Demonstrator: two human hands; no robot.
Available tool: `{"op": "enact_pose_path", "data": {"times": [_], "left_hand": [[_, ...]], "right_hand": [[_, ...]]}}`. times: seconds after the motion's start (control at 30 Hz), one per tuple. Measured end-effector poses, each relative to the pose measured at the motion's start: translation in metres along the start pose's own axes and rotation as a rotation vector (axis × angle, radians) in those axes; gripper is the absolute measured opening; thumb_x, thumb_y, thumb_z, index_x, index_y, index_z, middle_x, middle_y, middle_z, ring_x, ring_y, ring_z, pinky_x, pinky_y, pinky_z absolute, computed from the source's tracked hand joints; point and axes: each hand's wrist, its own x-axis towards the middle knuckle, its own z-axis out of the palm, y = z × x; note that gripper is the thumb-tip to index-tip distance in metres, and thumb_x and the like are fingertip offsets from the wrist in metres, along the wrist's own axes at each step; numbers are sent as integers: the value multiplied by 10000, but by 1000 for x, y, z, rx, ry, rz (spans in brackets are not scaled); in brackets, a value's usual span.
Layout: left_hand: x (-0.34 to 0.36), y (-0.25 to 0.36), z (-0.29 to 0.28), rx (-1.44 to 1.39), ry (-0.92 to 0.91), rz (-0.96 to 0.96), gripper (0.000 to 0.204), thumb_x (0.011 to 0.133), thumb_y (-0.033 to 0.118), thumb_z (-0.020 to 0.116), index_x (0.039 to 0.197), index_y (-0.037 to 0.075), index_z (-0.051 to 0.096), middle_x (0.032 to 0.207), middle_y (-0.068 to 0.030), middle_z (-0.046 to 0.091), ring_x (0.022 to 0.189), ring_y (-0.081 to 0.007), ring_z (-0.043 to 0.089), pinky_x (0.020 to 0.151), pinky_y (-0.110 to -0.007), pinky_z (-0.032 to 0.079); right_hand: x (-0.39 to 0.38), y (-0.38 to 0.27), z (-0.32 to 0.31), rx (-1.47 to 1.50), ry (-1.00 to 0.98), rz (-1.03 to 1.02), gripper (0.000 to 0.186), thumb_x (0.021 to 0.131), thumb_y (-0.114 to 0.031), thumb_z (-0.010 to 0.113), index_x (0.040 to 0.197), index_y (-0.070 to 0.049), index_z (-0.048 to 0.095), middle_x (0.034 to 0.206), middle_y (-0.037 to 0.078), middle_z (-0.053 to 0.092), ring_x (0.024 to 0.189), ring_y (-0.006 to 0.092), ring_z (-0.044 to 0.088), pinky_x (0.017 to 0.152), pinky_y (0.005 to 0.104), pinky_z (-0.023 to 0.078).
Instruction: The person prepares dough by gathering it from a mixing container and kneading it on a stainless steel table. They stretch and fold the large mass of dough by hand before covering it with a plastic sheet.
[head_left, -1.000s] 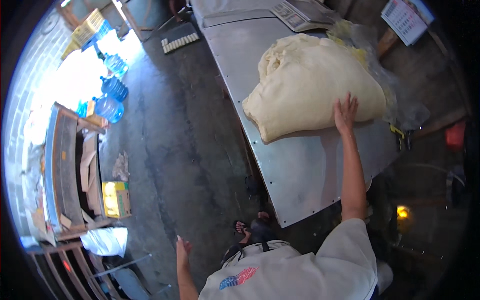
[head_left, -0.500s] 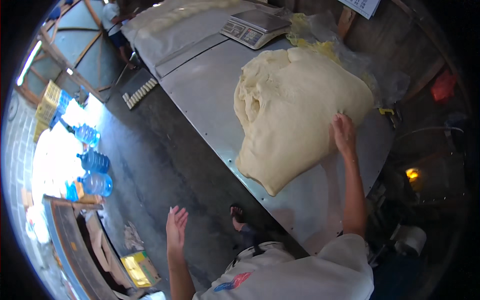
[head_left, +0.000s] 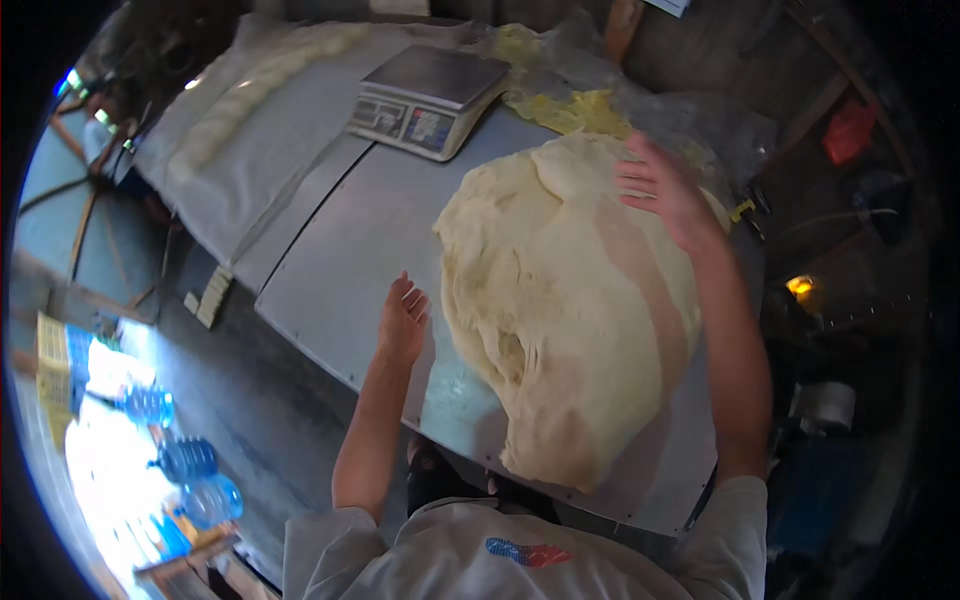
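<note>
A big pale mound of dough (head_left: pixel 560 330) with a torn, stringy left side lies on the metal table (head_left: pixel 325 290). My right hand (head_left: pixel 660 188) is over the dough's upper right part, its fingers apart and empty; whether it touches the surface I cannot tell. My left hand (head_left: pixel 404 325) is held open just left of the dough, fingers slightly curled and holding nothing. Behind the dough sit a digital scale (head_left: pixel 420 100) and crumpled clear and yellow plastic (head_left: pixel 555 105).
A long cloth-covered row of pale lumps (head_left: pixel 235 110) runs along the far left of the table. A person (head_left: pixel 105 140) stands beyond it. Blue water jugs (head_left: pixel 190 460) stand on the lower-left floor. A red bag (head_left: pixel 848 133) is at the upper right.
The view has swung round to face the table. My left hand has risen from low beside me to the dough's left; my right hand has moved from its near side to its upper part.
</note>
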Motion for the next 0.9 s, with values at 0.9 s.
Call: {"op": "enact_pose_path", "data": {"times": [0.9], "left_hand": [[231, 32, 128, 172, -640, -804, 663, 930, 446, 471, 1401, 26, 269, 1354, -171, 421, 1207, -268, 477, 1042, -415, 370]], "right_hand": [[265, 121, 108, 160, -131, 854, 1081, 807, -647, 536, 1451, -76, -119, 1457, 182, 259, 1280, 349, 365, 918, 616, 362]]}}
